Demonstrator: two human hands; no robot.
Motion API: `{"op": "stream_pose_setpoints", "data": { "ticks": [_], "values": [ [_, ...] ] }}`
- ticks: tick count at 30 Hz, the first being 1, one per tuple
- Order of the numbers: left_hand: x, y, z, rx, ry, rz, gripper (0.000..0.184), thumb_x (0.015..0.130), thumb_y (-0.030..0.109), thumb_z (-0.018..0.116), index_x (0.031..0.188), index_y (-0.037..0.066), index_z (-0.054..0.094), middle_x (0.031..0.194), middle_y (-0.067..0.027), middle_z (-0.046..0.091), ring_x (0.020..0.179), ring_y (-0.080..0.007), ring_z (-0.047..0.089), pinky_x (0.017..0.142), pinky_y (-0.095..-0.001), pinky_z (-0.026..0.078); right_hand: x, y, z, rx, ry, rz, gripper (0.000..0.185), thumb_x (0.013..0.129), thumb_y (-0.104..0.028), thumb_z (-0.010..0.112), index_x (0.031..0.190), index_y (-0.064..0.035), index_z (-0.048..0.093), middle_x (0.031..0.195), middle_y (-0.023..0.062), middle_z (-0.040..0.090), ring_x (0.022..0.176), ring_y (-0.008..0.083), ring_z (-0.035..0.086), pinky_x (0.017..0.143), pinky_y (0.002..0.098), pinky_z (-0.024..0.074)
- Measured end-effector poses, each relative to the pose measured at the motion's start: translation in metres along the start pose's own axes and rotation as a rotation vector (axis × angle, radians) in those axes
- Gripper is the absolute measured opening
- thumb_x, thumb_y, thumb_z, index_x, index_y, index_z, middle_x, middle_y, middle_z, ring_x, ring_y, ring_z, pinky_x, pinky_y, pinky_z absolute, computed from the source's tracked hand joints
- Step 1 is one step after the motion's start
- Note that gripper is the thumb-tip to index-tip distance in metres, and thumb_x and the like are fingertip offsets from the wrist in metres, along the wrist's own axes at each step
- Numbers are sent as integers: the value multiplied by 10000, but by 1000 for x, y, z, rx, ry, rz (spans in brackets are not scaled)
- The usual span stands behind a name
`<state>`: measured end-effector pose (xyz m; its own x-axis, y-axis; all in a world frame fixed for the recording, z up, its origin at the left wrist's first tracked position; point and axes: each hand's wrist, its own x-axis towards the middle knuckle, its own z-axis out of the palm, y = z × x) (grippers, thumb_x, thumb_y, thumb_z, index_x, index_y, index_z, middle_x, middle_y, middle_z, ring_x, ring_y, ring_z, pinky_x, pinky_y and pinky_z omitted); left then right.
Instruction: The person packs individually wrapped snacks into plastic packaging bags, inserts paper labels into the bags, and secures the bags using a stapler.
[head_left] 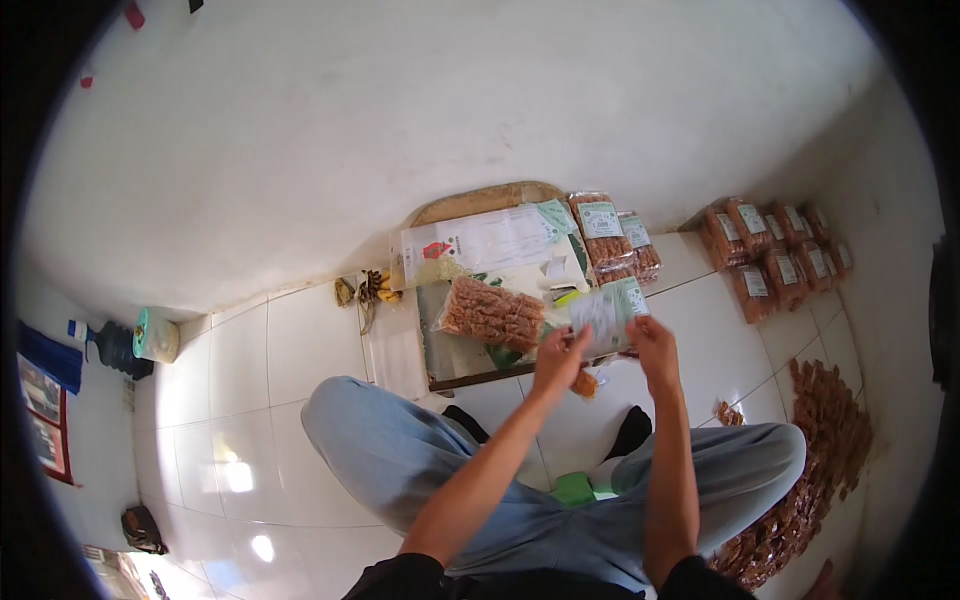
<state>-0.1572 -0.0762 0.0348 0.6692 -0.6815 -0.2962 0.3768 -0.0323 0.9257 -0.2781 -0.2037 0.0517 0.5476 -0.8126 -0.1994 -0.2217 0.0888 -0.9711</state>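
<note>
My left hand point(560, 362) is closed on the lower left edge of a thin plastic bag point(598, 318), which looks whitish and is smeared by motion. At the bag's right edge my right hand point(653, 350) pinches it, fingers bent. Left of the bag, on a low table point(440, 372), lies a clear pack of brown crisp-looking pieces point(492, 314). Behind that pack are flat printed plastic bags point(475, 243) and green printed labels point(552, 220). A small orange item point(585, 383) shows just below my left hand, its kind unclear.
Labelled filled packs point(600, 222) stand at the table's right end. More packs point(780, 255) are stacked by the right wall. A heap of small brown packets point(825, 430) covers the floor at right. Bananas point(378, 287) lie left of the table; a lidded tub point(156, 335) stands farther left.
</note>
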Motion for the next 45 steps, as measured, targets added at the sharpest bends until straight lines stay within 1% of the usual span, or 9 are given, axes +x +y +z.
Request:
{"op": "stream_pose_setpoints", "data": {
  "ticks": [1, 7, 10, 13, 18, 20, 27, 38, 45],
  "values": [
    [-8, -21, 6, 53, 53, 149, 364, 890, 343, 672, 980, -10, 657, 798, -47, 647, 734, -72, 599, 611, -266, 485, -20, 10, -2, 28, -8, -25, 236, 926, -172, 617, 1078, 8, 611, 912, 66, 650, 783, 159, 643, 659, 309, 549],
    [-38, -55, 6, 152, -271, -64, 338, 895, 309, 666, 845, -25, 642, 703, -66, 633, 644, -117, 588, 583, -291, 483, -74, 34, -33, 457, -157, 340, 257, 908, -113, 617, 1140, -4, 602, 1006, 91, 676, 874, 198, 673, 730, 315, 543],
    [-38, -53, 10, 378, -54, -15, 429, 876, 426, 661, 772, 11, 627, 675, -94, 634, 583, -212, 608, 589, -357, 501, -60, 64, -37, 335, -216, 318, 262, 907, -111, 613, 1139, 11, 592, 1026, 99, 676, 866, 196, 669, 755, 318, 539],
    [-41, -32, 10, 768, 106, 70, 419, 883, 413, 647, 733, 23, 620, 720, -93, 672, 650, -268, 649, 625, -389, 515, -45, 83, -41, 360, 42, 296, 257, 888, -52, 593, 1129, 36, 582, 1008, 101, 675, 856, 203, 667, 768, 322, 536],
    [-28, -24, 21, 1082, 81, 119, 379, 785, 350, 753, 921, 62, 546, 765, -64, 645, 736, -281, 650, 618, -429, 494, -24, 114, -35, 454, 237, 207, 360, 832, 12, 570, 1189, 52, 561, 1081, 123, 639, 929, 207, 631, 799, 328, 501],
    [-18, -37, 25, 1158, 261, 476, 444, 724, 268, 803, 994, 99, 495, 882, -74, 581, 864, -275, 607, 694, -417, 474, -17, 117, -26, 491, 273, 173, 390, 831, 15, 573, 1219, 51, 542, 1114, 128, 626, 958, 211, 625, 808, 327, 501],
    [-7, -53, 32, 1147, 311, 501, 395, 707, 161, 768, 979, 96, 489, 926, -107, 504, 909, -316, 536, 778, -442, 430, -6, 93, 3, 677, 224, 272, 425, 876, 12, 544, 1293, 54, 470, 1174, 133, 597, 1012, 244, 626, 837, 355, 521],
    [-23, -66, 19, 1020, 460, 662, 169, 785, 113, 685, 869, 87, 541, 823, -103, 514, 783, -310, 554, 644, -423, 450, 38, 105, 15, 688, -343, 465, 307, 853, 34, 562, 1153, 91, 537, 1094, 162, 634, 956, 258, 659, 828, 357, 557],
    [-39, -75, 11, 962, 448, 647, 148, 811, 149, 690, 865, 97, 563, 804, -80, 525, 752, -300, 567, 628, -429, 452, 46, 84, 30, 604, -450, 432, 212, 854, 6, 638, 1058, 61, 624, 1004, 140, 682, 869, 221, 682, 784, 338, 574]
  ]
}}
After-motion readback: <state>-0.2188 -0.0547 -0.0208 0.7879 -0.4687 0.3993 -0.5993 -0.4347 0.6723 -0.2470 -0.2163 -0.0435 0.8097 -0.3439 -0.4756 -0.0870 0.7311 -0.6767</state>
